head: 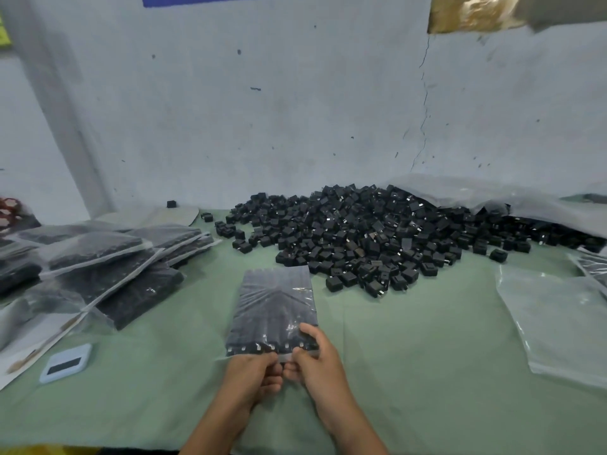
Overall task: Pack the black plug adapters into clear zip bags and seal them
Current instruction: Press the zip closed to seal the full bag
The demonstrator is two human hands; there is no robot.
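Note:
A clear zip bag [274, 303] filled with rows of black plug adapters lies flat on the green table [427, 372], its mouth toward me. My left hand [253, 376] and my right hand [317, 362] both pinch the bag's near zip edge, thumbs and fingers close together at its middle. A large heap of loose black adapters [377, 234] covers the table behind the bag, against the wall.
Several filled bags [108, 261] are piled at the left. Empty clear bags [558, 316] lie at the right, and a big plastic sheet [492, 195] drapes the heap's right end. A small pale blue device [65, 362] sits near the front left.

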